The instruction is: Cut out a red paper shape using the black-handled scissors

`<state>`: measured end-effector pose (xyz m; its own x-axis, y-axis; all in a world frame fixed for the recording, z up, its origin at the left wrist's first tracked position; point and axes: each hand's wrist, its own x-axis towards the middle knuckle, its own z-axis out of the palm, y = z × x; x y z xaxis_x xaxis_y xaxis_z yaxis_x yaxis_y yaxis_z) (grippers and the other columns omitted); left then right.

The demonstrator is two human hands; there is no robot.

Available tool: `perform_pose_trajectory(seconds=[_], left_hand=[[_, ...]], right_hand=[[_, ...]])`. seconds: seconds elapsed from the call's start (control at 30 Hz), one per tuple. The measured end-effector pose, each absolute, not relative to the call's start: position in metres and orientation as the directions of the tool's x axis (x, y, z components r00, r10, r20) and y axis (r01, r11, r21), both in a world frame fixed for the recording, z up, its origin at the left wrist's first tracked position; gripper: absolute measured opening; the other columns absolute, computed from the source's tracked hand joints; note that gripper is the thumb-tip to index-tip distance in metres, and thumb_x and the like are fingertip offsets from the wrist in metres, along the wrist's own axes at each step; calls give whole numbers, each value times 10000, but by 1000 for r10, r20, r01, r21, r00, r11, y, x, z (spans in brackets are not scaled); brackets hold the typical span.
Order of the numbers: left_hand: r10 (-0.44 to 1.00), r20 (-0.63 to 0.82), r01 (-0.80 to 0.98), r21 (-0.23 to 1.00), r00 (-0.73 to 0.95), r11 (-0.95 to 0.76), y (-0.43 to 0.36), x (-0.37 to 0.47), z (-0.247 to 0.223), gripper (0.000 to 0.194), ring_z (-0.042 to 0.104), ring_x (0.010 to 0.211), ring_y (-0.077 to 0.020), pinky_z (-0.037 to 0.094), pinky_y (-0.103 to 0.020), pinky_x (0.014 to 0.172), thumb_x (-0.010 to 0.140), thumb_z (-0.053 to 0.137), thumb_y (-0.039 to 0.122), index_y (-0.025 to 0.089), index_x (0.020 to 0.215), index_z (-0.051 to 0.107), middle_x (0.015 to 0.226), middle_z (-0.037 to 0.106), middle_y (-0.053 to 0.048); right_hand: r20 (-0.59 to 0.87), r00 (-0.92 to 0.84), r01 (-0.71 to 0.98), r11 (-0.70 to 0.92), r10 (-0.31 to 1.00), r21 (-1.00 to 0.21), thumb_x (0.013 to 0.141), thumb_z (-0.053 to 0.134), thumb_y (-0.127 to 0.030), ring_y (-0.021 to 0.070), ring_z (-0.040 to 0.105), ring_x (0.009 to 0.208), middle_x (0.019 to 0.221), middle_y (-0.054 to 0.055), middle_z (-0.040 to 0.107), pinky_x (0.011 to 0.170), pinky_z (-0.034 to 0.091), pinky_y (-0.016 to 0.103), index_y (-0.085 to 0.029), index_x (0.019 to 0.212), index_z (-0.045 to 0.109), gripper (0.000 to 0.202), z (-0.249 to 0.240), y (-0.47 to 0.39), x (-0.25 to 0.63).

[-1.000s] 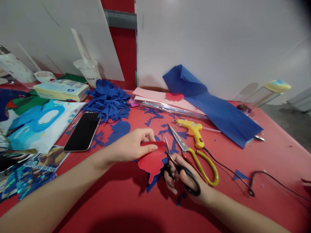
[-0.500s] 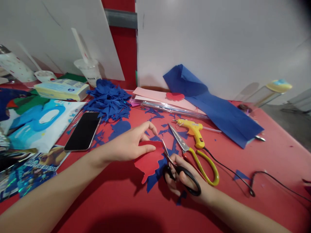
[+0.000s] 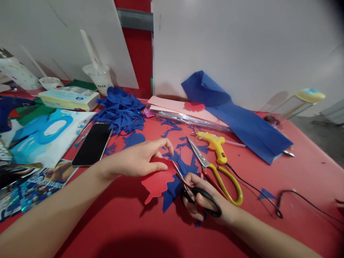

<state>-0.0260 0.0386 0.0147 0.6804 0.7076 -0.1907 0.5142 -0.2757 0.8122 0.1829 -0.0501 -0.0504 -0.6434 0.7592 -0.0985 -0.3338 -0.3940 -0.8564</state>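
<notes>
My left hand (image 3: 146, 156) pinches a piece of red paper (image 3: 158, 181) between thumb and fingers, above the red table. The paper's lower right edge is cut in a wavy line and ends in a narrow strip. Black-handled scissors (image 3: 206, 200) are in my right hand (image 3: 197, 195), with thumb and fingers through the loops. Their blades meet the right edge of the red paper. Blue paper scraps (image 3: 172, 193) lie beneath and behind both hands. Just right of the blades, larger scissors with yellow handles (image 3: 232, 182) rest on the table.
A yellow glue gun (image 3: 215, 143) trails a black cord across the right side. Behind lie a long blue sheet (image 3: 249, 125), pink paper (image 3: 172, 104) and a heap of blue cut pieces (image 3: 120, 111). A phone (image 3: 92, 145), tissue pack (image 3: 70, 97) and plastic cup (image 3: 99, 77) occupy the left.
My left hand and the red paper have shifted slightly left. The scissor blades have come closer together and followed left along the paper's edge.
</notes>
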Motion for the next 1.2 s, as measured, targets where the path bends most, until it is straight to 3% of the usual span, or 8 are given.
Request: perform_pose_trajectory(seconds=[0.1, 0.23, 0.63, 1.0, 1.2], left_hand=[[672, -214, 558, 754, 708, -348, 39, -26, 19, 241, 484, 655, -106, 384, -221, 628, 770, 524, 231, 214, 1005, 471, 861, 541, -2], [659, -225, 584, 710, 718, -393, 40, -28, 23, 252, 446, 622, -111, 373, -223, 617, 767, 532, 257, 213, 1008, 474, 747, 483, 25], [633, -257, 601, 683, 730, -416, 43, -32, 20, 279, 393, 563, -113, 346, -222, 552, 785, 520, 323, 219, 1036, 457, 647, 397, 50], [671, -261, 467, 873, 694, -144, 33, -20, 10, 225, 341, 454, -63, 282, -160, 426, 813, 482, 270, 227, 1015, 391, 595, 444, 77], [663, -280, 430, 900, 695, -72, 29, -16, 12, 219, 373, 451, -58, 310, -151, 423, 804, 498, 245, 232, 1000, 400, 604, 458, 77]], right_hand=[[-108, -662, -333, -420, 742, -844, 730, 601, -546, 39, 317, 367, 491, -96, 422, 391, 273, 168, -219, 813, 330, 433, -53, -51, 183], [-117, -677, -334, -446, 726, -830, 726, 611, -537, 43, 310, 365, 471, -102, 424, 405, 287, 178, -221, 823, 333, 431, -56, -52, 183], [-137, -693, -339, -488, 708, -804, 716, 647, -489, 29, 297, 340, 488, -107, 432, 377, 270, 157, -225, 817, 338, 419, -56, -51, 183], [-14, -684, -424, -414, 729, -805, 755, 558, -558, 66, 401, 447, 602, -49, 483, 442, 306, 195, -212, 857, 357, 413, -57, -49, 185], [-6, -710, -441, -451, 704, -776, 754, 551, -565, 76, 422, 470, 638, -29, 499, 447, 317, 198, -207, 910, 374, 428, -62, -49, 187]])
